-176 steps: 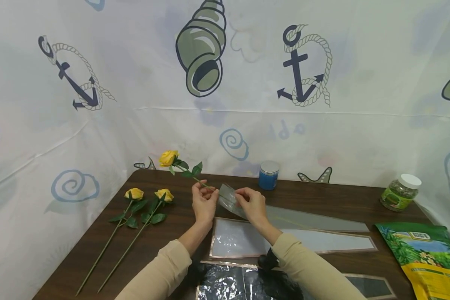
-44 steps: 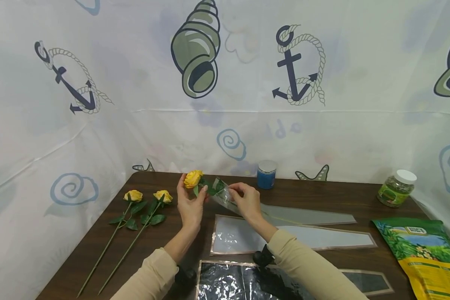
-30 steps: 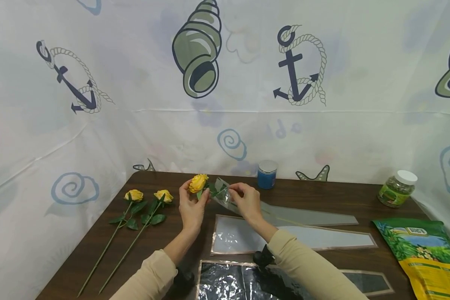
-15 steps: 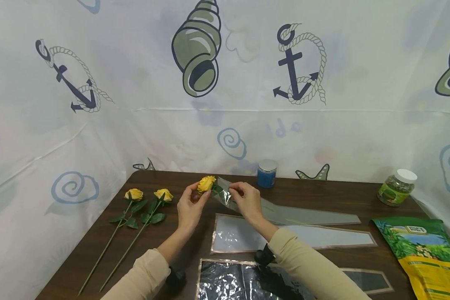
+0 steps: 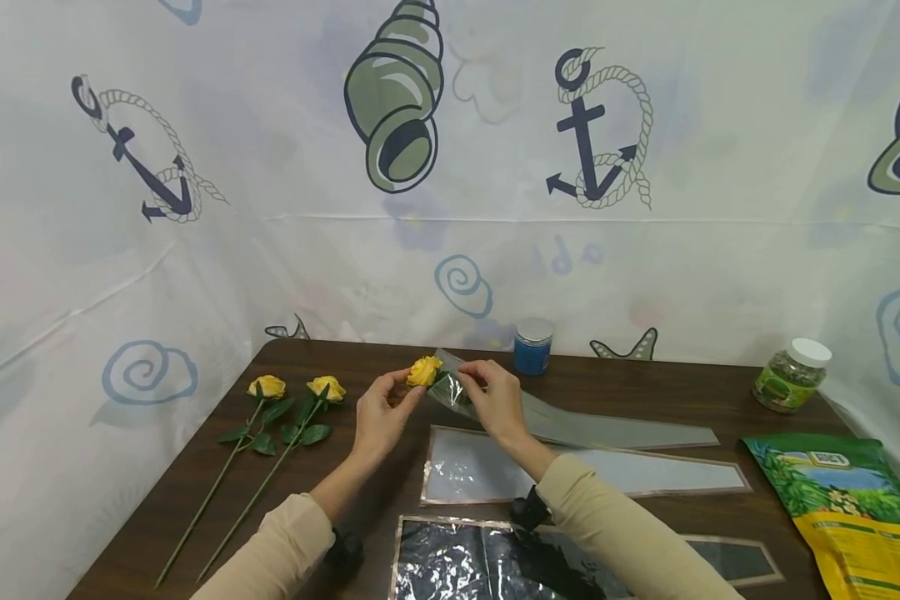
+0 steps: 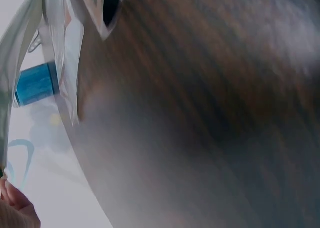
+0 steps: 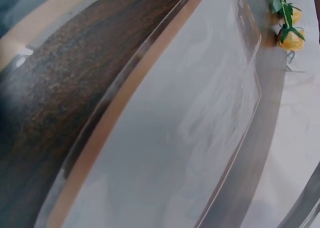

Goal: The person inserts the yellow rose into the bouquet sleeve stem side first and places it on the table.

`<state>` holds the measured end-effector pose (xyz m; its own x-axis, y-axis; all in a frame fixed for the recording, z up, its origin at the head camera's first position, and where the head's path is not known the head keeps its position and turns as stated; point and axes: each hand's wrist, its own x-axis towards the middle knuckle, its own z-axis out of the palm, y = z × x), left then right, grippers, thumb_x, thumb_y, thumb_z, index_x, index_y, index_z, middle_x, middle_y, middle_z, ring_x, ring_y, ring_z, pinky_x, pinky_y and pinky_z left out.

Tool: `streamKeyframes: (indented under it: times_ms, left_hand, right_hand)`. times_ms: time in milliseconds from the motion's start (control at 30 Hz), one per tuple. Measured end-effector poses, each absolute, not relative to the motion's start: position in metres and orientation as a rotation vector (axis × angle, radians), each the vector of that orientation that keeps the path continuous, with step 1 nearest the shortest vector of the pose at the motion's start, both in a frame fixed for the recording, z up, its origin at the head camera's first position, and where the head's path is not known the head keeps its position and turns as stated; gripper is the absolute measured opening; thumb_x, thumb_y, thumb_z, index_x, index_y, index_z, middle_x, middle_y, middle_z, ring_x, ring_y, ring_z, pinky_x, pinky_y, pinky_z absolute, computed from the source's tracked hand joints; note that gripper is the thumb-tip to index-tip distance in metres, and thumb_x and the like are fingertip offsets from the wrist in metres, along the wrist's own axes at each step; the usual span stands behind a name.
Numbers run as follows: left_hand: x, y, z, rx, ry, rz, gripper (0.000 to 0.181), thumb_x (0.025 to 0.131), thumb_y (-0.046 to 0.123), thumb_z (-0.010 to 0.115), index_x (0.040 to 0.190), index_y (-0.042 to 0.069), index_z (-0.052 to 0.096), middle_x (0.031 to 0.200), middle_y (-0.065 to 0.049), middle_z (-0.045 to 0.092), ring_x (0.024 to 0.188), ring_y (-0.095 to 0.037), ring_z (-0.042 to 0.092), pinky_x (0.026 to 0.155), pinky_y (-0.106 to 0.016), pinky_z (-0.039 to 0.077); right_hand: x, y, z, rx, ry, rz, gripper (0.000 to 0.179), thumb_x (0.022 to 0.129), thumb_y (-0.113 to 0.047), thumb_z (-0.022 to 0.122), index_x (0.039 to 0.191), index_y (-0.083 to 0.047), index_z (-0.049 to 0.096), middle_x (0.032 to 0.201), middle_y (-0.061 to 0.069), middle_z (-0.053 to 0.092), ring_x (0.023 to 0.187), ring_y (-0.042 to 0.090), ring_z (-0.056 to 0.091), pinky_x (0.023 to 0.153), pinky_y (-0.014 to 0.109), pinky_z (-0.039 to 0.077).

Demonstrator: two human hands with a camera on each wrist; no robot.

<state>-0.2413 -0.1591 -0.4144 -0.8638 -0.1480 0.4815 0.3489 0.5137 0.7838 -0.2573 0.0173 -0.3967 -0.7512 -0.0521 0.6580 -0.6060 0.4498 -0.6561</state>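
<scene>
In the head view, my left hand [image 5: 377, 417] holds a yellow rose [image 5: 423, 372] between thumb and fingers, at the bloom. The rose's stem and leaves are inside a long clear tapered flower sleeve [image 5: 622, 427], and the bloom is at its wide mouth. My right hand [image 5: 498, 404] pinches the rim of that mouth between thumb and fingers. Only part of the left hand [image 6: 19, 208] shows at the lower left of the left wrist view. Two more yellow roses [image 5: 267, 387] with green stems lie on the table to the left.
A white sleeve with a copper-coloured border [image 5: 487, 471] lies below the hands, with a black sleeve [image 5: 442, 554] nearer me. A blue jar [image 5: 532, 347] stands behind. At the right are a white-lidded jar [image 5: 791, 379] and a green and yellow pouch [image 5: 843, 500] on the brown table [image 5: 375, 517].
Over these frames the rose has slid rightward into the clear sleeve, its leaves now inside. My left hand has shifted from the stem to the bloom; the right hand keeps pinching the rim.
</scene>
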Motion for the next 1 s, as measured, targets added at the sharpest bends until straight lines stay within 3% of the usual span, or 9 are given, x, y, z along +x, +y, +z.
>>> streamKeyframes:
  times_ms: [300,433,567,700,867,1000]
  left_hand:
    - [-0.238,-0.16,-0.411,-0.284,-2.493,-1.318,0.029,0.092,0.03,0.061,0.108,0.007,0.069,0.106,-0.009,0.065,0.083,-0.017,0.059,0.072,-0.029,0.05]
    - [-0.239,-0.156,-0.411,-0.277,-2.585,-1.315,0.038,0.087,0.04,0.065,0.11,0.01,0.068,0.104,-0.006,0.063,0.081,-0.015,0.058,0.067,-0.028,0.049]
    - [-0.241,-0.152,-0.412,-0.299,-2.62,-1.314,0.043,0.081,0.034,0.074,0.113,0.007,0.066,0.088,-0.001,0.064,0.069,-0.01,0.055,0.057,-0.023,0.047]
    - [-0.245,-0.15,-0.415,-0.316,-2.599,-1.348,0.041,0.081,0.024,0.075,0.114,0.001,0.065,0.073,0.001,0.065,0.058,-0.008,0.053,0.048,-0.02,0.043]
    - [-0.252,-0.149,-0.419,-0.258,-2.575,-1.373,0.038,0.082,0.018,0.074,0.114,0.0,0.065,0.072,0.0,0.062,0.059,-0.008,0.049,0.048,-0.018,0.039]
    - [-0.258,-0.152,-0.422,-0.223,-2.572,-1.366,0.036,0.083,0.018,0.073,0.114,0.001,0.066,0.073,-0.001,0.06,0.061,-0.009,0.047,0.05,-0.018,0.038]
  right_hand:
    - [-0.254,0.014,-0.401,0.572,-2.174,1.265,0.005,0.085,-0.005,0.068,0.088,-0.003,0.071,0.081,0.008,0.067,0.072,0.017,0.064,0.063,0.024,0.053]
    - [-0.254,0.012,-0.401,0.582,-2.166,1.27,0.005,0.084,-0.004,0.069,0.088,-0.002,0.071,0.08,0.008,0.066,0.072,0.018,0.064,0.063,0.024,0.053]
    - [-0.254,0.011,-0.4,0.574,-2.179,1.271,0.005,0.084,-0.004,0.069,0.088,-0.002,0.071,0.08,0.008,0.067,0.072,0.018,0.064,0.062,0.024,0.052]
    - [-0.255,0.014,-0.402,0.585,-2.211,1.298,0.009,0.084,-0.004,0.069,0.092,0.0,0.07,0.082,0.009,0.067,0.073,0.019,0.064,0.063,0.023,0.052]
    - [-0.257,0.041,-0.412,0.608,-2.341,1.217,0.02,0.083,-0.006,0.071,0.101,0.001,0.068,0.087,0.011,0.065,0.079,0.023,0.063,0.069,0.031,0.054]
    - [-0.255,0.08,-0.422,0.605,-2.584,1.016,0.032,0.081,-0.014,0.073,0.11,-0.001,0.066,0.102,0.014,0.062,0.093,0.028,0.057,0.079,0.042,0.05]
